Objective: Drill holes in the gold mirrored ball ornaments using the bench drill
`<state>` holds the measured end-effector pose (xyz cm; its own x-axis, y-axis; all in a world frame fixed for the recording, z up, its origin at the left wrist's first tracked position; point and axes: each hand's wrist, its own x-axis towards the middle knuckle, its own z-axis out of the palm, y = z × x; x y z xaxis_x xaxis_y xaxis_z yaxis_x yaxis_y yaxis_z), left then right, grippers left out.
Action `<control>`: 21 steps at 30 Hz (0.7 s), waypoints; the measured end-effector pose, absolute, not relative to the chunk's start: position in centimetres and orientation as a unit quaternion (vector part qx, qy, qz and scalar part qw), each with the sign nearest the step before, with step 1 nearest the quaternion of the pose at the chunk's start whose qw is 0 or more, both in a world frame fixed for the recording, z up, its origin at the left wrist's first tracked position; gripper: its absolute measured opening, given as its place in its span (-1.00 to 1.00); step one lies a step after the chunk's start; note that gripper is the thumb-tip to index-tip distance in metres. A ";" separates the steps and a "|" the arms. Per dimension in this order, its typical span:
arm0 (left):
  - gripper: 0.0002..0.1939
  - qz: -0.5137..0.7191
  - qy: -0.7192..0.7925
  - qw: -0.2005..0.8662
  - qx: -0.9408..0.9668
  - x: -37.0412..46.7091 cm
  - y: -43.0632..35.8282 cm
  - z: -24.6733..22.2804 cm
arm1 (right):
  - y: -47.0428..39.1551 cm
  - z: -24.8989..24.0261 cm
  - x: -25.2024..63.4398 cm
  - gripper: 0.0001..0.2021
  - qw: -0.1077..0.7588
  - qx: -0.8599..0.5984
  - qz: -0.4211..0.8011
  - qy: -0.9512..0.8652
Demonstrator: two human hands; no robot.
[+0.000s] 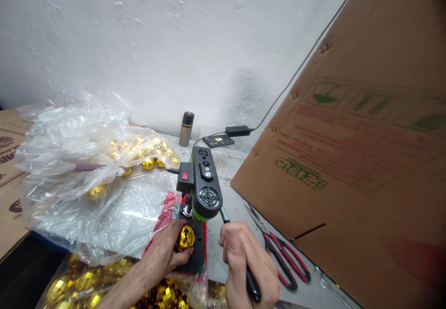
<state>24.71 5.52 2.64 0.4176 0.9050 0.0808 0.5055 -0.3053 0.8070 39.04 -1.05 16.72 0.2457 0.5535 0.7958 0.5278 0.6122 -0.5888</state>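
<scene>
Under the head of a small black bench drill press (208, 179), my left hand (170, 246) grips a gold mirrored ball (186, 238) on the machine's black base (195, 262). Thumb and fingers hold the ball from its left side. My right hand (247, 265) is wrapped round the black handle (253, 285) of a metal lever that runs up to the machine. A red switch (185, 175) sits on a box at the machine's left side. The tip of the drill, if there is one, is hidden beneath the head.
A clear plastic bag (76, 137) with gold balls (148, 163) spreads at left; another bag of gold balls (83, 281) lies in front. Red-handled pliers (287, 258) lie right, beside a large cardboard box (348, 151). A bottle (186, 129) and power adapter (238, 131) are behind.
</scene>
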 end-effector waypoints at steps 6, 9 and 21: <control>-0.61 0.270 0.491 0.314 0.767 26.5 6.4 3.6 | -1.0 16.8 38.9 -0.68 0.663 -0.442 0.004 -0.605; -0.63 0.319 0.479 0.296 0.762 27.1 6.3 2.3 | -1.0 16.7 38.9 -0.68 0.668 -0.434 -0.003 -0.604; -0.59 0.332 0.475 0.314 0.752 27.2 6.1 0.6 | -1.2 12.3 38.2 -0.67 0.648 -0.478 -0.076 -0.588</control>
